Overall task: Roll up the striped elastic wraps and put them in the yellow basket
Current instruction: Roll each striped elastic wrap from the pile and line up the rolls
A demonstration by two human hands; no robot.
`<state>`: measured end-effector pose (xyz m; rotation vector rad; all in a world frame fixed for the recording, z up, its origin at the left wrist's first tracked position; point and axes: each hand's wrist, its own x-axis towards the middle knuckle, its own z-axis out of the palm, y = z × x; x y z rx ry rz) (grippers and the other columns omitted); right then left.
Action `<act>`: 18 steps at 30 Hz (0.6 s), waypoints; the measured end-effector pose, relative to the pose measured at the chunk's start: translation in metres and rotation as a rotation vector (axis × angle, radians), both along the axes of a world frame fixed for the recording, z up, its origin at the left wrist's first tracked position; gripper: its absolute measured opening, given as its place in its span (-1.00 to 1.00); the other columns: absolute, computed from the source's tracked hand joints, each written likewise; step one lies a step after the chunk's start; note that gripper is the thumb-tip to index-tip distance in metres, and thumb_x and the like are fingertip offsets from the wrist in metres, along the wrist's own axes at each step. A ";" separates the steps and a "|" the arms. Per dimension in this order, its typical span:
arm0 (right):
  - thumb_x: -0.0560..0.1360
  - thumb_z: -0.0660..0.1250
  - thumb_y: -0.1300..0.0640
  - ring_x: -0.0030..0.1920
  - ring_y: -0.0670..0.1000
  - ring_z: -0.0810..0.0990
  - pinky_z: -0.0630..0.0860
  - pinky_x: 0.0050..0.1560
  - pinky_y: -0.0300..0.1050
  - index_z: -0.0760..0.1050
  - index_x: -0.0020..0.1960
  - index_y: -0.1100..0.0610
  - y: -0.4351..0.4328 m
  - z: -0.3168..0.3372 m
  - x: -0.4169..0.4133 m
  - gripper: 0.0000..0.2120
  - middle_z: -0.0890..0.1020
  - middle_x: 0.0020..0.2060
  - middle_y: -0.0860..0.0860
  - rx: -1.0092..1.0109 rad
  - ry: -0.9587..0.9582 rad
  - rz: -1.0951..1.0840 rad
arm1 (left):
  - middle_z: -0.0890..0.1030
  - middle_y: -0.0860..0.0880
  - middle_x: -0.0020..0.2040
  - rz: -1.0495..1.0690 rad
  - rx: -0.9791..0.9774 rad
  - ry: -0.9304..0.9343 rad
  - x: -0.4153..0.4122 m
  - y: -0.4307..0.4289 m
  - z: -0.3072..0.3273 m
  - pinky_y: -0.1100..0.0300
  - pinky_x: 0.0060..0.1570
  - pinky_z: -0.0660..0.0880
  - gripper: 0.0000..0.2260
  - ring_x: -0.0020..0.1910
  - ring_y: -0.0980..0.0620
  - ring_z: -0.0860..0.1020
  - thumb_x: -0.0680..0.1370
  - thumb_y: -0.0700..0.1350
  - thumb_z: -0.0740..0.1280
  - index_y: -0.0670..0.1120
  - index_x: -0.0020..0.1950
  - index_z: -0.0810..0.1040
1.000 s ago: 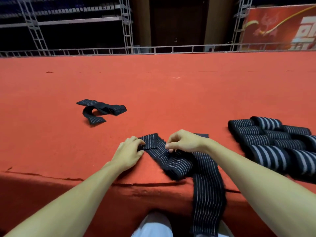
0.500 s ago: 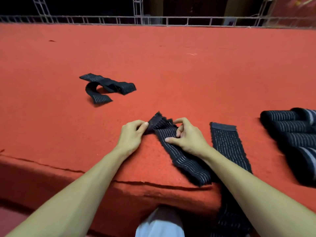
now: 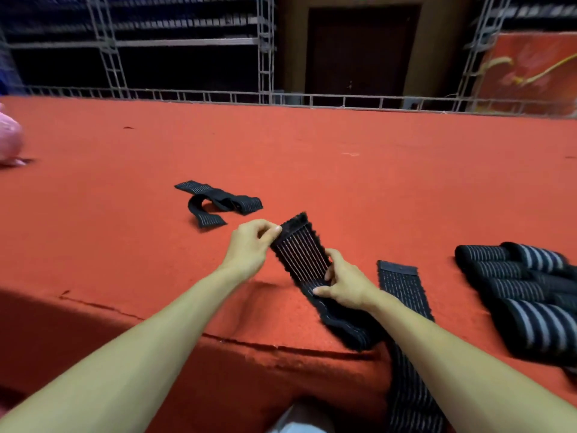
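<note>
— What of the black elastic wrap with thin pale stripes [image 3: 301,251]?
— Up off the red carpeted worktop [image 3: 312,157] now, just right of centre frame. Half a second ago, low and folded against the carpet. Pulled taut enough to show red through the weave.
— And the grip?
— Pinched at the frayed upper end by the left hand [image 3: 251,246], fingers curled tight on the edge. Clamped lower down by the right hand [image 3: 346,284], thumb and fingers closed on the band. Stretched on a slant between the two.
— The rest of it?
— Trails from the right hand to the worktop's front edge at lower centre. Seemingly comes back up as the flat strip just right of the right wrist.
— Meaning for the job?
— Looks like straightening before rolling. No coil begun here yet.
— Others?
— At the right edge, a heap of rolled black wraps with broad pale stripes [image 3: 515,295], not yet binned. Left of centre, a second loose black striped wrap [image 3: 218,203], crumpled, untouched. Far left, a blurred pink thing [image 3: 7,142], impossible to identify.
— The yellow basket?
— Nowhere in frame.
</note>
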<state>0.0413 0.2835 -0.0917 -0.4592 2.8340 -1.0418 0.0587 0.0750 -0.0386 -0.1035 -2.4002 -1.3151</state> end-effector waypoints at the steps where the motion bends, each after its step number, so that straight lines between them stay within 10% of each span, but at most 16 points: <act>1: 0.45 0.48 0.05 -0.14 -0.03 0.56 0.44 -0.08 -0.14 0.20 0.43 0.00 0.001 0.011 0.005 -0.32 0.56 -0.12 -0.02 -0.033 0.011 0.007 | 0.66 0.00 -0.10 -0.011 -0.035 0.020 0.007 0.002 0.013 0.26 -0.10 0.40 -0.85 -0.09 0.09 0.57 0.60 -0.13 0.31 -0.14 -0.05 0.65; 8: 0.55 0.32 -0.07 -0.20 -0.13 0.47 0.40 -0.17 -0.24 0.54 0.02 -0.08 0.005 0.126 0.060 -0.90 0.54 -0.12 -0.06 -0.543 0.257 -0.018 | 0.65 0.04 -0.09 -0.114 -0.114 0.065 0.049 0.018 0.083 0.23 -0.10 0.39 -0.78 -0.08 0.11 0.56 0.62 -0.04 0.28 -0.13 0.02 0.65; 14: 0.56 0.36 0.11 -0.39 -0.21 0.46 0.40 -0.32 -0.29 0.60 -0.19 0.18 0.021 0.194 0.101 -0.80 0.57 -0.38 -0.08 -0.580 0.369 0.024 | 0.63 0.09 -0.18 -0.305 0.178 0.118 0.091 0.038 0.127 0.29 -0.17 0.50 -0.84 -0.24 0.25 0.58 0.60 0.02 0.29 -0.04 0.09 0.53; 18: 0.55 0.37 0.17 -0.47 -0.17 0.42 0.34 -0.44 -0.30 0.59 -0.19 0.18 0.029 0.230 0.124 -0.84 0.53 -0.44 -0.08 -0.781 0.401 0.022 | 0.67 -0.02 0.08 -0.563 0.322 -0.094 0.121 0.046 0.135 0.09 0.08 0.57 -0.46 0.05 0.06 0.65 0.42 0.11 0.41 -0.04 0.32 0.37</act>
